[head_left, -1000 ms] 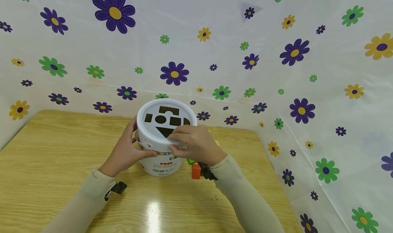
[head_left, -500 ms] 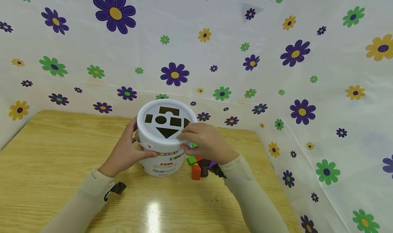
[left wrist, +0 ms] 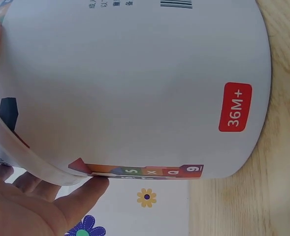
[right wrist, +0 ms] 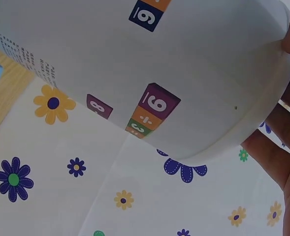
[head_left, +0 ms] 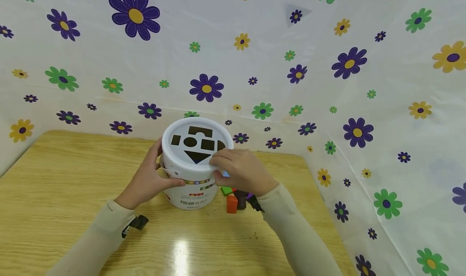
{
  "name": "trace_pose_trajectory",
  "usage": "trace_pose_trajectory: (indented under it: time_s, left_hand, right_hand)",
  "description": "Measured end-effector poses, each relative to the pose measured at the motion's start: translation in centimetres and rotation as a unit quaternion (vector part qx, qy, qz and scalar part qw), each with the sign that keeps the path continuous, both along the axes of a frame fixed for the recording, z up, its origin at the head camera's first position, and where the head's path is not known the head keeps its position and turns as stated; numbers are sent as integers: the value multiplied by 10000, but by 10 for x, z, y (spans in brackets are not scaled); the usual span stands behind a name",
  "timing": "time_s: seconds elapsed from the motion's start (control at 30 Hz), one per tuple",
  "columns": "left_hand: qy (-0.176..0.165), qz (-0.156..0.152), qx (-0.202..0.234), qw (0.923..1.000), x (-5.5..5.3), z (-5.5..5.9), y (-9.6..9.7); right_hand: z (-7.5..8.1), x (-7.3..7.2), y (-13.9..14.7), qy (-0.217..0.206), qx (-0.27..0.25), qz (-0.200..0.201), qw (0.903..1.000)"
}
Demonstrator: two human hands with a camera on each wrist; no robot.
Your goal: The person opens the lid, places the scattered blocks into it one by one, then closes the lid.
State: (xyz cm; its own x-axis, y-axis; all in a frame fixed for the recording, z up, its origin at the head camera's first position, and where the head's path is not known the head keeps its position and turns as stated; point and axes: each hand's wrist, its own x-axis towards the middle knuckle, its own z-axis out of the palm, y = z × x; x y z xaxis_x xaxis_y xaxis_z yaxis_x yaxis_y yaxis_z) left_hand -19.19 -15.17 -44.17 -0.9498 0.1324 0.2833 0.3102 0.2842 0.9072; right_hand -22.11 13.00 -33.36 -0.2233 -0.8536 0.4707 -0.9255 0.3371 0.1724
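A white bucket (head_left: 191, 195) with printed labels stands upright on the wooden table, capped by a white lid (head_left: 182, 152) with cut-out holes of various shapes, such as a circle, a rectangle and a triangle. My left hand (head_left: 151, 181) grips the bucket's left side just under the lid, thumb across the front. Around the lid's front right rim, my right hand (head_left: 244, 171) pinches, fingertips on top and thumb below. In the left wrist view the bucket wall (left wrist: 135, 88) fills most of the picture. The right wrist view shows fingers (right wrist: 277, 152) at the lid's edge.
Beside the bucket on the right lie several colored blocks, among them an orange-red block (head_left: 231, 204), a brown block (head_left: 242, 202) and a green block (head_left: 226, 190), partly behind my right hand. Flower-printed sheeting (head_left: 276, 94) rises behind and to the right of the table (head_left: 91, 179).
My right hand has moved right along the lid's rim, off the triangular hole, then slightly back left. The left hand and the bucket have stayed put.
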Motion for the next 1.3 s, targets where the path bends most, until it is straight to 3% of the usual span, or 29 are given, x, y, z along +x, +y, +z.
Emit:
trace_pose_trajectory:
  time_s: [0.2, 0.43, 0.67, 1.03, 1.3]
  left_hand:
    - [13, 7, -12, 10000, 1, 0, 0]
    - [3, -14, -27, 10000, 0, -2, -1]
    - [8, -46, -60, 10000, 0, -2, -1]
    - [16, -118, 18, 9999, -1, -2, 0]
    - [18, -86, 41, 10000, 1, 0, 0]
  right_hand:
    - [1, 1, 0, 0, 6, -40, 10000]
    - [10, -3, 4, -198, -399, 134, 9989]
    - [10, 1, 4, -355, 0, 102, 9993]
    - [-1, -5, 19, -1533, -412, 365, 9866]
    - [2, -3, 20, -1511, -494, 272, 9869]
